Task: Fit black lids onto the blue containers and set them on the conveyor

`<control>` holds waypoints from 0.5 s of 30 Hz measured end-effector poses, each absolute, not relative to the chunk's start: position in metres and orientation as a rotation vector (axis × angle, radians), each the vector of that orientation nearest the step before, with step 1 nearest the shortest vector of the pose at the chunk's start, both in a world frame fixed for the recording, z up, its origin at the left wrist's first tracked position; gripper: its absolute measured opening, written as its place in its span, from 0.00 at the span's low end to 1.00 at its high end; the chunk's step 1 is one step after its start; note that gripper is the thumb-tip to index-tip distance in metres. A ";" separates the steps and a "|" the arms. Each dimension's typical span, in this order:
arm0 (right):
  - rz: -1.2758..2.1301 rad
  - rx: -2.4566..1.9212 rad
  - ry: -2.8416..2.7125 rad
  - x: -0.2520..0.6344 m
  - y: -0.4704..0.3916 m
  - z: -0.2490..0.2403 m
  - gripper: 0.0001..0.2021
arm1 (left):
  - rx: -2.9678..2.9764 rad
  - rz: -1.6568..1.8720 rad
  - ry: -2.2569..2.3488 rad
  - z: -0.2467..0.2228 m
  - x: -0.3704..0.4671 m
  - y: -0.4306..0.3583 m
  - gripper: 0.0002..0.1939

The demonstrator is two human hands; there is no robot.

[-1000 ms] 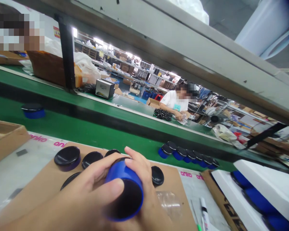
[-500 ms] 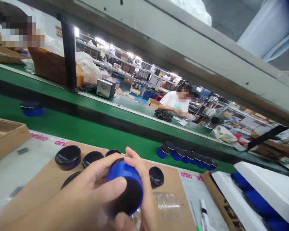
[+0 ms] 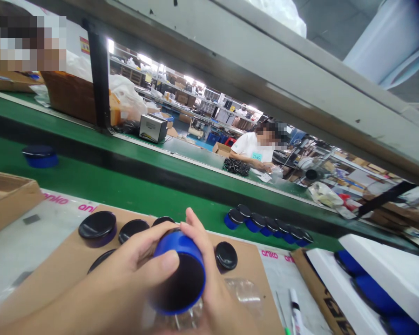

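A short blue cylinder (image 3: 179, 242) with a dark round end sits between my two hands, tilted so that the dark end faces me. My left hand (image 3: 139, 265) grips it from the left, with the thumb on the rim and the fingers over the top. From the right, my right hand (image 3: 209, 267) wraps its fingers along the side; its thumb is hidden below. Several blue pieces with glossy black tops lie about on the cardboard sheet (image 3: 254, 265), one black-topped piece (image 3: 226, 255) just right of my hands. Clear plastic (image 3: 244, 295) lies beneath and beside them.
A row of blue-and-black pieces (image 3: 256, 222) stands on the green belt (image 3: 136, 190), with another piece (image 3: 40, 156) farther left. A marker (image 3: 295, 311) and an open box (image 3: 321, 284) are at right, a carton (image 3: 12, 200) at left. A metal beam (image 3: 230, 56) crosses above.
My right thumb has left the cylinder's lower rim and dropped from view, baring more of the dark end. The pieces on the green belt have shifted slightly left.
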State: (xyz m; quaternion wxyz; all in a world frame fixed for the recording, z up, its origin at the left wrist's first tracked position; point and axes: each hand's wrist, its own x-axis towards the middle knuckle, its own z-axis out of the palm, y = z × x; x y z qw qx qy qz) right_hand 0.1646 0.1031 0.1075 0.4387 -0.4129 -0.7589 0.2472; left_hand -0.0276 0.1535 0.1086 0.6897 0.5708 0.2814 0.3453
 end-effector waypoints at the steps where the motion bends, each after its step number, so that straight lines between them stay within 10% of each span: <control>1: 0.605 -0.996 -1.886 0.165 0.104 0.103 0.45 | 1.275 0.777 0.599 0.105 -0.028 0.154 0.33; 4: 0.563 -0.948 -1.875 0.166 0.108 0.092 0.60 | 1.221 0.779 0.547 0.101 -0.025 0.154 0.32; 8: 0.583 -0.955 -1.867 0.167 0.111 0.089 0.54 | 1.077 0.815 0.596 0.109 -0.015 0.148 0.43; 15: 0.645 -1.080 -2.081 0.173 0.109 0.116 0.54 | 1.249 0.872 0.804 0.119 -0.015 0.152 0.32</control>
